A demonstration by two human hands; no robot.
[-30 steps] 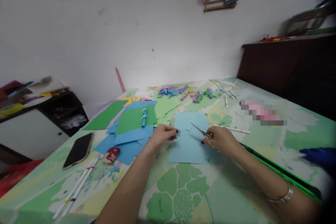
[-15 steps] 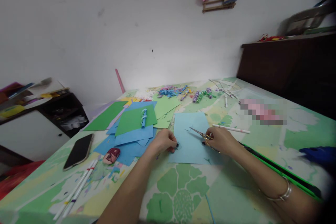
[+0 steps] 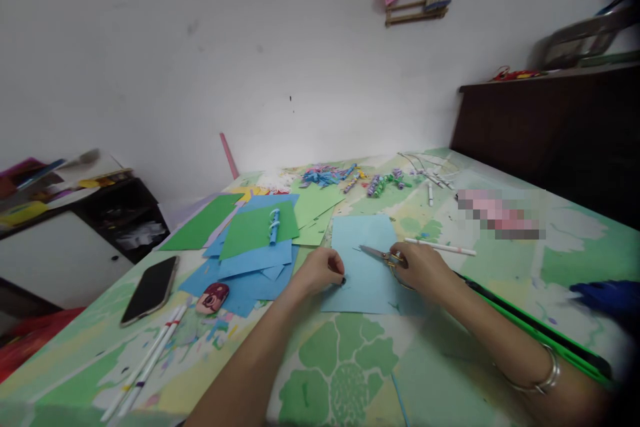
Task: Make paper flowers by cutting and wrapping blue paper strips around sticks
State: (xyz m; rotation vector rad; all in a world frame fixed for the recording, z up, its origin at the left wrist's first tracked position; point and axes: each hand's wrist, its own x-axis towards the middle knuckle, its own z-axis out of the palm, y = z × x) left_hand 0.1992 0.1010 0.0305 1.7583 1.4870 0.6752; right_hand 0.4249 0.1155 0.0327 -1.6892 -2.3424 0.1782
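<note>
A light blue sheet of paper [image 3: 367, 290] lies flat on the table before me. Over its left edge, my left hand [image 3: 323, 270] pinches a tiny dark piece [image 3: 343, 281], too small to name. My right hand [image 3: 420, 267] grips a pair of scissors [image 3: 377, 253] by the handles above the sheet's right side. The blades point left and look closed. Small dark snippets [image 3: 394, 307] rest on the paper near its lower edge.
To the left are stacked coloured papers [image 3: 257, 227] with a curled blue paper tube [image 3: 275, 227], a phone [image 3: 150, 288] and white sticks [image 3: 150, 360]. A green-edged black tool [image 3: 537, 327] lies by my right forearm. Paper curls [image 3: 383, 183] are at the back.
My left hand has shifted slightly right over the sheet, with the dark piece in its fingers. The scissors' blades have come together. A dark bit by my right fingers no longer shows.
</note>
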